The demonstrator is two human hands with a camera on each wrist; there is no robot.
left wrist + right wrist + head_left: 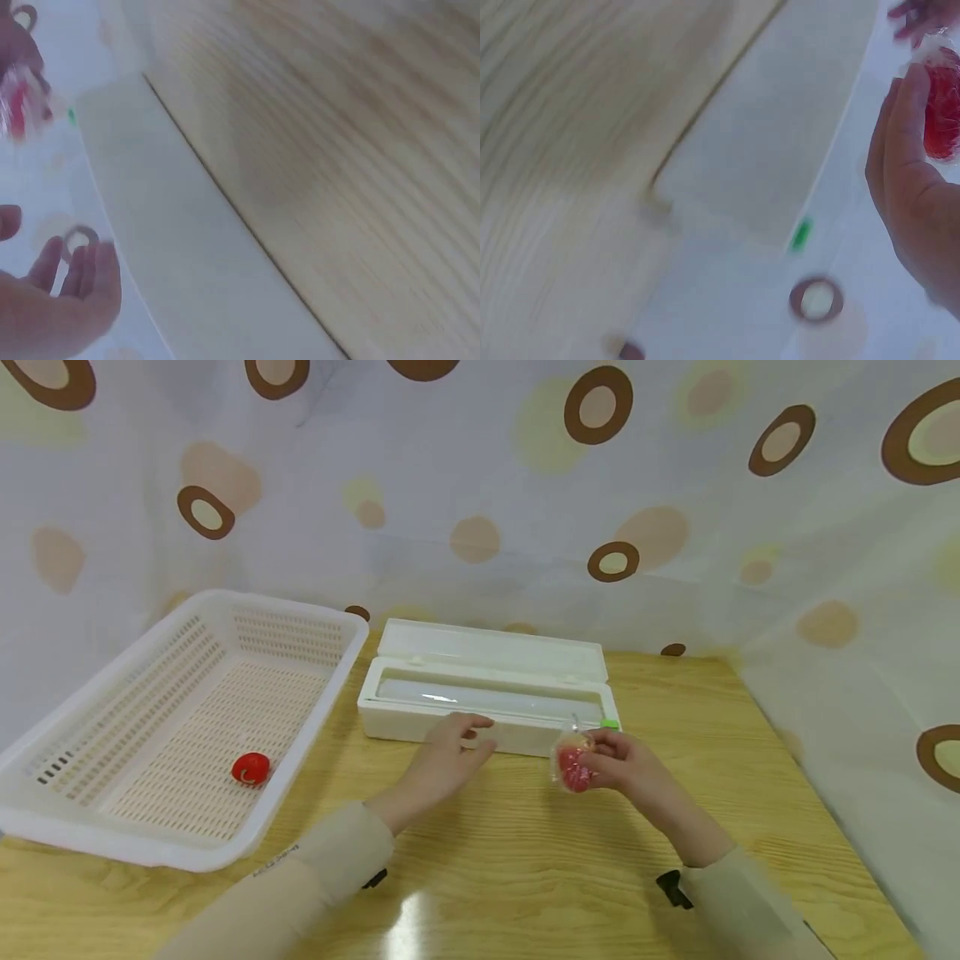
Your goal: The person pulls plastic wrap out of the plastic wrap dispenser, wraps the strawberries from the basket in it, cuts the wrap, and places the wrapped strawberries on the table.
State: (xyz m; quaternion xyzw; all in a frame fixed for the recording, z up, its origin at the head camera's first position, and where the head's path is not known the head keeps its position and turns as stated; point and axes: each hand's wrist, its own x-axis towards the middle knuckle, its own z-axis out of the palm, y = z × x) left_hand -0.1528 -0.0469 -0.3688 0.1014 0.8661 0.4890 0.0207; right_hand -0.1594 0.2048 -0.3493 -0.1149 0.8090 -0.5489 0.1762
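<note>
My right hand (622, 768) pinches a round red fruit with a yellowish top, wrapped in clear plastic film (574, 763), over the front right of a white film dispenser box (480, 727). A twisted tip of film sticks up from the wrapped fruit. In the right wrist view, fingers (909, 112) lie along the side of the wrapped red fruit (941, 105). My left hand (450, 756) is by the front of the box, fingers loosely bent and holding nothing. The left wrist view shows the left hand (67, 307) with its fingers apart beside the box's front wall.
The dispenser's lid (491, 647) stands raised at the back, with a roll of film (495, 697) inside and a green tab (610, 724) at its right end. At left, a white slotted basket (292, 752) contains a small shiny red item (251, 768). A patterned curtain (465, 485) hangs behind the wooden table (510, 860).
</note>
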